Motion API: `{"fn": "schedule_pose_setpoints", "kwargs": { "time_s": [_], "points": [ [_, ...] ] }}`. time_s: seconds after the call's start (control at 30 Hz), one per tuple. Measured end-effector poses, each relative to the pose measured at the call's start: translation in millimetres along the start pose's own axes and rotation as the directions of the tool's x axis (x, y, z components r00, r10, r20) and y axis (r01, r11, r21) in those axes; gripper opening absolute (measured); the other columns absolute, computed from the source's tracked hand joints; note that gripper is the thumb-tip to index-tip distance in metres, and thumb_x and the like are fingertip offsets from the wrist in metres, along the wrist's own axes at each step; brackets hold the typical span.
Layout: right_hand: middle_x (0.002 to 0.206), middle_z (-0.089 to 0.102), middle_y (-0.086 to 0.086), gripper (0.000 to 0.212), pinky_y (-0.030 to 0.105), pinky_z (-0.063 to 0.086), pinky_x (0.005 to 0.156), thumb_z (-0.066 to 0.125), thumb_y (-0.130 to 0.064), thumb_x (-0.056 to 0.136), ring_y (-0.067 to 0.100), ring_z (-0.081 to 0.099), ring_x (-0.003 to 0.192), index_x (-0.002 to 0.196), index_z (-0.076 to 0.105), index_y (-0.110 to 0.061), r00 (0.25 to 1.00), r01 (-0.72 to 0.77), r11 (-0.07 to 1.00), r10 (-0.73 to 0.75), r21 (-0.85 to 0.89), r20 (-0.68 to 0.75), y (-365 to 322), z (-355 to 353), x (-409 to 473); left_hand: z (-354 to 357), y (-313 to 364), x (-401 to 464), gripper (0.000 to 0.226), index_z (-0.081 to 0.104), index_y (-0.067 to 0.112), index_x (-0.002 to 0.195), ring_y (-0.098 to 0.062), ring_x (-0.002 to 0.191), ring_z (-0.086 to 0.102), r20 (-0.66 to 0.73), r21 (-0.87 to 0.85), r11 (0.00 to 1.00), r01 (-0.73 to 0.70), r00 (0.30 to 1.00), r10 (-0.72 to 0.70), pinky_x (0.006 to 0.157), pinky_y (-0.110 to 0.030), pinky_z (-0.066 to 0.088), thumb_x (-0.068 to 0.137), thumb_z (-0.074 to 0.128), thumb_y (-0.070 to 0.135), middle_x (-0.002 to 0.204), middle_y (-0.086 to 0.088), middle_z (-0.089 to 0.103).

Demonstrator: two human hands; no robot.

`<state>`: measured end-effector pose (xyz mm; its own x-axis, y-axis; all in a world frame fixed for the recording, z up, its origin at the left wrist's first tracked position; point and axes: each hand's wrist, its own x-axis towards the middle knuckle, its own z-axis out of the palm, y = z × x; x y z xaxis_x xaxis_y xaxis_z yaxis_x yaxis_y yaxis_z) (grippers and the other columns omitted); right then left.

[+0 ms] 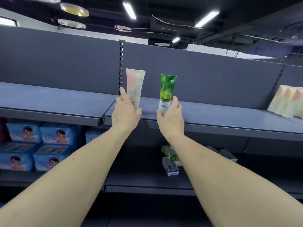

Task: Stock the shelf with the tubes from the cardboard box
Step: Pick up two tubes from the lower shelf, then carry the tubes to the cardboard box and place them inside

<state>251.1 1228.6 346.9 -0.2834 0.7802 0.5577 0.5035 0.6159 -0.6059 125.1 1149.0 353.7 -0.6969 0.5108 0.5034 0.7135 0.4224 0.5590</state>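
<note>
My left hand (125,114) holds a pale pink and white tube (135,86) upright by its lower end, thumb on one side and index finger stretched up beside it. My right hand (171,117) grips a green and white tube (167,91) upright near its cap end. Both tubes stand over the front part of the dark grey top shelf (221,115); whether their caps touch it is hidden by my hands. The cardboard box is out of view.
Several pale peach tubes (288,102) stand in a row at the shelf's far right. Blue packs (41,145) fill the lower left shelf. Small boxes (169,158) lie on the lower middle shelf. A slotted upright post (121,66) divides the back panels.
</note>
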Motion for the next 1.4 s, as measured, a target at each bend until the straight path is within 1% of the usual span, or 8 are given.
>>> {"fn": "schedule_pose_setpoints", "kwargs": {
  "time_s": [0.1,0.23,0.47,0.63,0.83,0.97,1.17,1.4],
  "points": [
    [0.148,0.034,0.006,0.081,0.033,0.041,0.076,0.058,-0.035,0.095,0.029,0.059,0.109,0.156,0.008,-0.017,0.997,-0.072,0.997,0.073,0.035,-0.008,-2.6,11.1,21.0,10.8,-1.0,21.7,0.103,-0.011,0.009,0.155,-0.028,0.103,0.056,-0.040,-0.037,0.999,0.022,0.999,-0.024,0.074,-0.039,0.052,0.089,0.065,0.030,0.130,-0.013,0.046],
    [0.151,0.031,0.007,0.088,0.033,0.041,0.076,0.064,-0.032,0.093,0.028,0.061,0.105,0.156,0.005,-0.016,0.991,-0.131,0.990,0.132,0.052,-0.034,-6.2,27.9,37.7,20.7,-4.3,40.6,0.100,-0.007,0.011,0.156,-0.029,0.096,0.061,-0.034,-0.012,0.999,-0.033,0.999,0.033,0.068,-0.039,0.050,0.089,0.065,0.027,0.126,-0.011,0.051],
    [0.129,0.054,0.000,0.069,0.032,0.042,0.077,0.059,-0.017,0.094,0.025,0.059,0.105,0.152,0.022,-0.019,0.976,-0.172,0.983,0.179,0.065,-0.126,-4.3,37.4,43.3,30.3,1.8,55.7,0.096,-0.007,0.016,0.156,-0.028,0.085,0.059,0.021,0.009,0.989,-0.150,0.989,0.150,0.061,-0.038,0.045,0.090,0.063,0.022,0.113,-0.009,0.055],
    [0.122,0.057,0.000,0.064,0.033,0.045,0.072,0.059,-0.020,0.093,0.022,0.060,0.094,0.148,0.027,-0.020,0.938,-0.222,0.973,0.229,0.057,-0.259,11.0,5.0,45.4,40.6,25.7,46.6,0.092,-0.003,0.015,0.156,-0.029,0.080,0.059,0.051,-0.070,0.977,-0.200,0.978,0.204,0.062,-0.039,0.048,0.090,0.060,0.020,0.112,-0.010,0.055],
    [0.118,0.057,-0.002,0.060,0.033,0.043,0.073,0.061,-0.021,0.092,0.023,0.061,0.093,0.144,0.031,-0.022,0.866,-0.341,0.940,0.307,-0.017,-0.395,60.8,-65.5,21.0,62.3,97.6,12.9,0.091,-0.001,0.016,0.156,-0.031,0.082,0.060,0.131,-0.162,0.938,-0.306,0.936,0.327,0.060,-0.037,0.045,0.086,0.057,0.017,0.112,-0.010,0.057],
    [0.126,0.054,-0.001,0.064,0.033,0.043,0.074,0.062,-0.024,0.092,0.024,0.060,0.099,0.147,0.029,-0.022,0.790,-0.449,0.892,0.368,-0.053,-0.491,104.9,-122.9,-16.7,81.8,152.5,-31.8,0.089,0.002,0.015,0.156,-0.031,0.087,0.060,0.175,-0.271,0.868,-0.415,0.866,0.468,0.062,-0.038,0.046,0.087,0.058,0.018,0.113,-0.009,0.057],
    [0.130,0.053,0.002,0.068,0.034,0.042,0.079,0.062,-0.024,0.089,0.028,0.060,0.103,0.148,0.028,-0.019,0.613,-0.640,0.768,0.488,-0.028,-0.622,169.5,-208.1,-92.5,114.1,229.1,-126.9,0.089,0.004,0.015,0.155,-0.032,0.089,0.059,0.235,-0.375,0.729,-0.572,0.702,0.672,0.063,-0.037,0.042,0.085,0.059,0.020,0.116,-0.009,0.058],
    [0.123,0.058,0.003,0.059,0.033,0.039,0.075,0.063,-0.022,0.084,0.029,0.060,0.100,0.137,0.037,-0.020,0.431,-0.795,0.606,0.566,0.001,-0.702,236.9,-306.3,-197.6,146.5,305.3,-268.4,0.090,0.010,0.016,0.153,-0.033,0.092,0.061,0.360,-0.537,0.618,-0.575,0.506,0.784,0.071,-0.041,0.051,0.081,0.063,0.023,0.113,-0.009,0.059]
  ]
}}
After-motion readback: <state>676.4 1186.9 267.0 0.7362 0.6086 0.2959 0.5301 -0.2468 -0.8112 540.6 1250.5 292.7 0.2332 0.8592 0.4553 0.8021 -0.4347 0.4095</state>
